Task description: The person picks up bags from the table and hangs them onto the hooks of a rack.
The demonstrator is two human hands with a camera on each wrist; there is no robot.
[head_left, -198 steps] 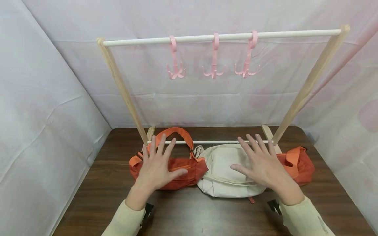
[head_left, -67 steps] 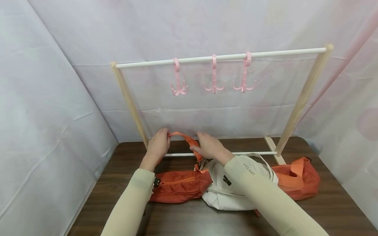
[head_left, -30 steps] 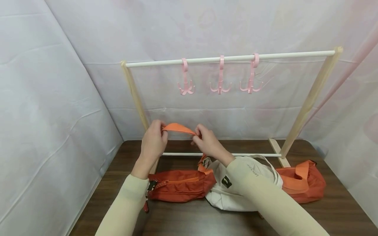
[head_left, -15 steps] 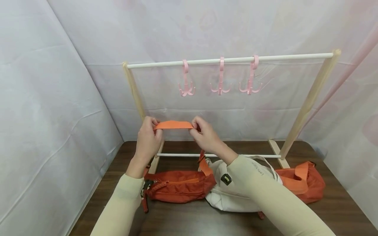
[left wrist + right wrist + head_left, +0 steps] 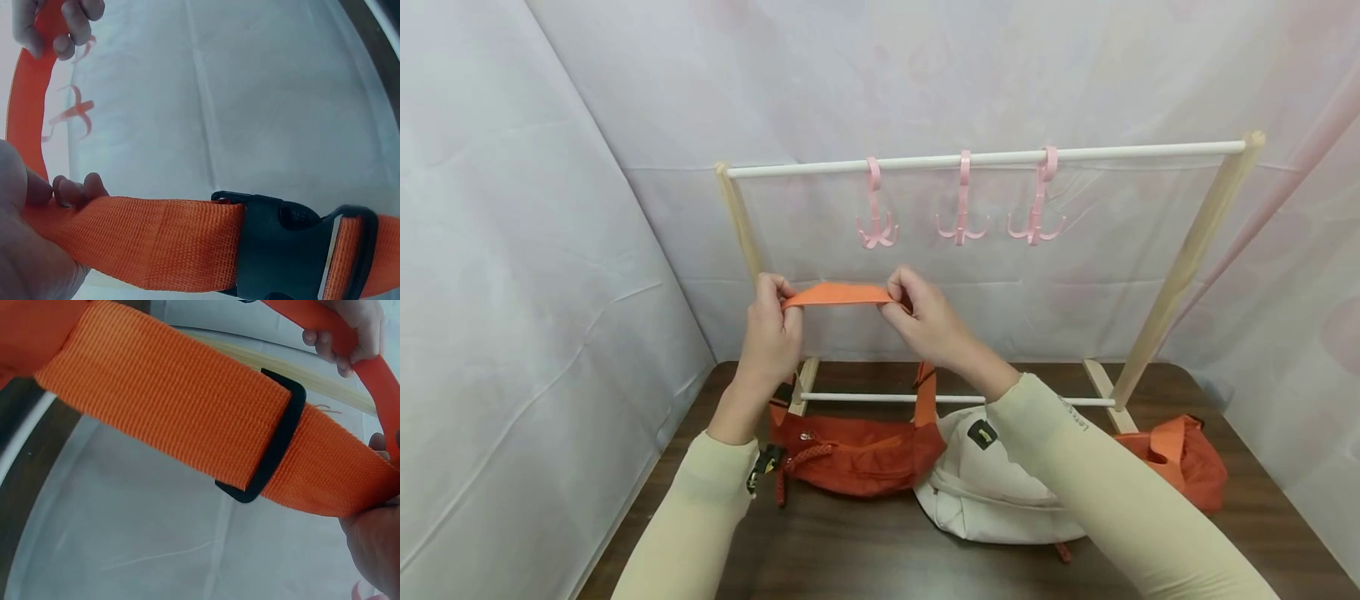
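My left hand (image 5: 771,337) and right hand (image 5: 928,325) pinch the orange strap (image 5: 838,294) of a red waist bag (image 5: 857,457), stretching a short length between them. The strap runs down from each hand to the bag's ends. A dark side-release buckle (image 5: 281,250) sits on it in the left wrist view, a black slider (image 5: 278,444) in the right wrist view. Low before the rack, the bag hangs upright from the strap; whether its bottom touches the table I cannot tell. Beside it lies a cream-white bag (image 5: 1000,500), partly hidden by my right sleeve.
Behind the hands stands a rack with wooden posts (image 5: 1187,258) and a white top rod (image 5: 1112,153). Pink hooks hang there: left (image 5: 876,225), middle (image 5: 962,217) and right (image 5: 1037,212). Another red bag (image 5: 1202,471) lies at right on the brown table (image 5: 865,558).
From spread above the bags, both hands went to the orange strap, gripped it and raised it. The waist bag has now been pulled up and slightly back, its strap drawn taut.
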